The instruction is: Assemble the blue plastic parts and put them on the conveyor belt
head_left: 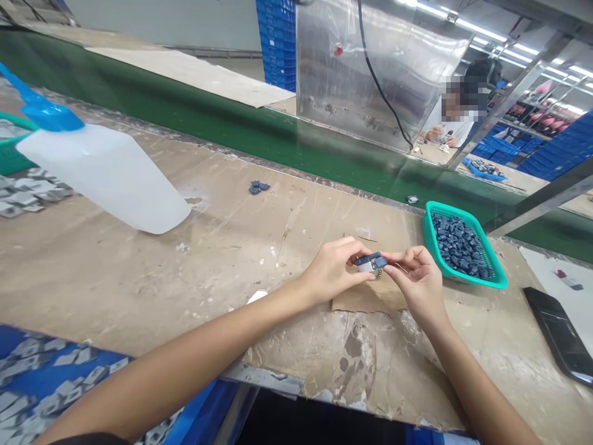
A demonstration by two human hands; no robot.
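Observation:
Between my two hands, above the brown table, is a small grey-and-blue part. My left hand pinches its left side between thumb and fingers. From the right, my right hand grips a small dark blue piece that touches the grey-and-blue part. A sheet of brown paper lies on the table below them. Right of my right hand stands a green basket full of small dark blue pieces.
A white squeeze bottle with a blue cap is at the left. A few blue pieces lie mid-table. A blue bin of grey parts is at lower left, a black phone at right. Another person sits across.

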